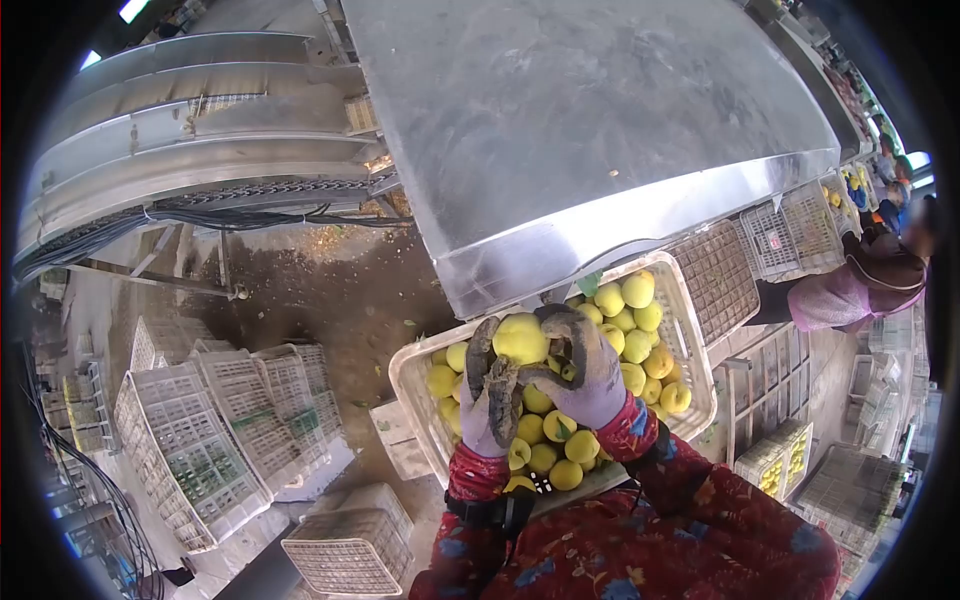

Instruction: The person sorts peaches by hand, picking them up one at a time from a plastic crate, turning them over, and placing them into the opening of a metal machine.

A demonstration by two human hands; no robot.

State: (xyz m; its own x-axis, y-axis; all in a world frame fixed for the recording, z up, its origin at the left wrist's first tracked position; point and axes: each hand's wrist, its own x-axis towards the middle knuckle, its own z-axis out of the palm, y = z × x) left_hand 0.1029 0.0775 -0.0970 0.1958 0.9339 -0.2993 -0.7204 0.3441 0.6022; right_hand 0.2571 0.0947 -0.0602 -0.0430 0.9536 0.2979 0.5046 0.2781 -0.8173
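A yellow peach is held up between my two gloved hands, above a plastic crate. My left hand curls round its left side and underside. On the other side, the dark-tipped fingers of my right hand close round it. Both gloves are pale with dark, dirty fingers, which partly hide the fruit's lower edge. Below and around my hands, many loose yellow peaches fill much of the crate. A green leaf lies at the crate's far edge.
A large metal table stands directly ahead, its edge close to the crate. Stacked crates stand at left, and another crate lies low down. Cables run along metal rails. At far right a person works beside more crates.
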